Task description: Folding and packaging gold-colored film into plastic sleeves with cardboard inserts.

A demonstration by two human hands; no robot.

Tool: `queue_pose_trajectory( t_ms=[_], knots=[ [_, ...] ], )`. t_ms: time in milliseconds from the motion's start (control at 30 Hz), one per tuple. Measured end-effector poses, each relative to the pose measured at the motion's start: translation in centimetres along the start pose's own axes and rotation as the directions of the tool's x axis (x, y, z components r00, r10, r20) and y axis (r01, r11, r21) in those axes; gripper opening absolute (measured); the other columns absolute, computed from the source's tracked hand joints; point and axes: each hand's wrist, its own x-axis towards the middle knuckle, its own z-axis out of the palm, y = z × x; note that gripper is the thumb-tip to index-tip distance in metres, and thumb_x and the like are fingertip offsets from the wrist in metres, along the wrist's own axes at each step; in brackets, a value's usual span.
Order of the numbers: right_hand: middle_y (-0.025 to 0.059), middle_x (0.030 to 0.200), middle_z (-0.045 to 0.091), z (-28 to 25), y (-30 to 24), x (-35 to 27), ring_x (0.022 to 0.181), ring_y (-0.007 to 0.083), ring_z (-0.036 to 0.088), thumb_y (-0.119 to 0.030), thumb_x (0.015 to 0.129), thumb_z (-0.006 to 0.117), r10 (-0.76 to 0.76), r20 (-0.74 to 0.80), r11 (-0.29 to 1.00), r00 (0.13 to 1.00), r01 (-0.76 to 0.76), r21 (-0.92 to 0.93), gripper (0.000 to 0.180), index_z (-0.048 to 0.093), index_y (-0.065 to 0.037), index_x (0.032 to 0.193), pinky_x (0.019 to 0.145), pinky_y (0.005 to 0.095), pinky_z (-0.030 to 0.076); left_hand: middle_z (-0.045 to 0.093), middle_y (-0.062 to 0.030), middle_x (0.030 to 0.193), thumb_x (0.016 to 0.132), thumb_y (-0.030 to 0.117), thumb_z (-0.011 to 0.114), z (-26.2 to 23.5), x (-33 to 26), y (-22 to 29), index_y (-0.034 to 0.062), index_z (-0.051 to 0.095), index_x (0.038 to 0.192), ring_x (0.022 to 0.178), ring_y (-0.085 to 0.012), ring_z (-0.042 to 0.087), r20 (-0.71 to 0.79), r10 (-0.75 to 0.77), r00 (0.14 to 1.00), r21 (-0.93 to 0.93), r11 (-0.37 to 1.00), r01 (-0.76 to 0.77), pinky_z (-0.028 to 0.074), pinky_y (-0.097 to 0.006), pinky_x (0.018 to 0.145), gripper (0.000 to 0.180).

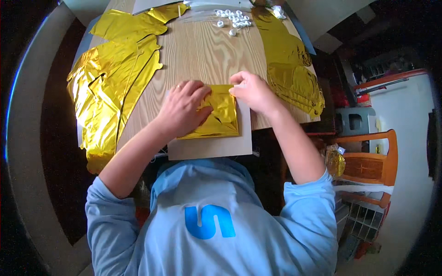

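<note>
A shiny gold foil balloon (220, 115), deflated and folded into a flat rectangle, lies on a pale board (209, 149) at the table's near edge. My left hand (184, 106) rests over its left side, fingers bent and thumb held apart, partly covering the foil. At the far right corner of the folded foil, my right hand (252, 92) is closed, with thumb and fingertips pinching its edge. A bit of white shows by those right fingertips; what it is I cannot make out.
More flat gold foil balloons (110, 87) are piled on the left of the wooden table (198, 46), and another stack (287, 60) lies on the right. Several small white coils (237, 19) sit at the far side. A wooden chair (368, 165) stands at the right.
</note>
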Motion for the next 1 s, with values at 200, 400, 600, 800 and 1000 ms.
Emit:
queue_pose_trajectory(
  t_ms=[200, 400, 600, 800, 1000],
  knots=[
    [0.013, 0.082, 0.06, 1.9, 0.8, -9.9, 0.068, 0.0251, 0.061, -0.033, 0.089, 0.077, -0.058, -0.341, 0.998, 0.938, 0.049, -0.035, 0.061, 0.047, 0.002, 0.129, 0.065, 0.038, 0.053, 0.059, -0.0134, 0.127, 0.084, 0.023, 0.074, 0.4, -0.4, 0.2, 0.006, 0.059, 0.126, 0.12, -0.0352, 0.054, -0.053, -0.017, 0.998, -0.069, 0.998, 0.013, 0.043, -0.047, 0.103, 0.048],
    [0.0105, 0.082, 0.063, 6.2, 1.2, -15.4, 0.069, 0.0149, 0.062, -0.031, 0.089, 0.079, 0.209, -0.304, 0.928, 0.929, -0.09, 0.361, 0.06, 0.042, 0.003, 0.121, 0.061, 0.0295, 0.051, 0.06, -0.0139, 0.125, 0.083, 0.023, 0.075, -0.4, -1.2, 1.0, 0.0058, 0.058, 0.129, 0.118, -0.0363, 0.054, -0.028, -0.036, 0.999, -0.06, 0.998, 0.034, 0.043, -0.047, 0.102, 0.052],
    [0.0103, 0.093, 0.07, 7.9, 1.9, -14.4, 0.083, 0.0111, 0.064, -0.018, 0.091, 0.076, 0.381, -0.118, 0.69, 0.917, -0.197, 0.696, 0.037, 0.057, 0.005, 0.112, 0.073, 0.0268, 0.053, 0.061, -0.0133, 0.121, 0.078, 0.024, 0.076, -1.2, -1.6, 1.3, 0.006, 0.058, 0.128, 0.115, -0.0359, 0.054, 0.028, -0.074, 0.997, -0.058, 0.995, 0.075, 0.043, -0.046, 0.101, 0.056],
    [0.0038, 0.093, 0.072, 8.1, 0.3, -14.6, 0.084, 0.0068, 0.062, -0.01, 0.092, 0.071, 0.351, -0.036, 0.573, 0.935, -0.184, 0.799, 0.017, 0.067, 0.002, 0.104, 0.074, 0.0255, 0.051, 0.065, -0.0172, 0.109, 0.08, 0.028, 0.073, -3.7, 0.5, 1.4, 0.0034, 0.061, 0.123, 0.105, -0.0376, 0.062, 0.206, -0.146, 0.968, -0.168, 0.969, 0.182, 0.05, -0.046, 0.092, 0.051],
    [0.0028, 0.089, 0.072, 7.4, -0.1, -15.0, 0.08, 0.0069, 0.062, -0.007, 0.091, 0.072, 0.252, -0.155, 0.725, 0.955, -0.081, 0.684, 0.015, 0.068, 0.0, 0.103, 0.073, 0.0271, 0.052, 0.067, -0.0169, 0.086, 0.093, 0.029, 0.066, -3.2, 2.7, 2.1, 0.0018, 0.068, 0.103, 0.082, -0.036, 0.069, 0.218, -0.16, 0.963, -0.263, 0.94, 0.216, 0.055, -0.044, 0.075, 0.029]
  ],
)
